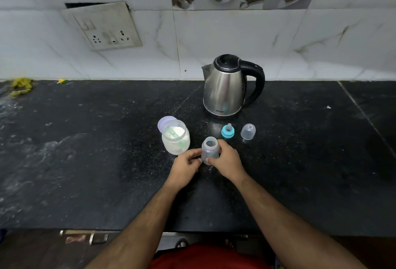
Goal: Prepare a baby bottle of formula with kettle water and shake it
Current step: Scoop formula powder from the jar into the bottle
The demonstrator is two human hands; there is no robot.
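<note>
A small clear baby bottle (210, 146) stands open-topped on the black counter (85, 161). My right hand (228, 160) wraps around its right side. My left hand (187, 164) touches its lower left side with the fingertips. To the left stands an open jar of white formula powder (176, 138) with a scoop inside, its lid (164, 121) leaning behind it. The blue nipple ring (227, 131) and the clear cap (248, 131) lie behind the bottle. A steel kettle (225, 88) with a black handle stands farther back, lid shut.
A tiled wall (214, 39) rises behind the counter, with a socket plate (102, 26) at the left. Yellow scraps (21, 86) lie at the back left corner. The counter's front edge (192, 231) runs below my forearms.
</note>
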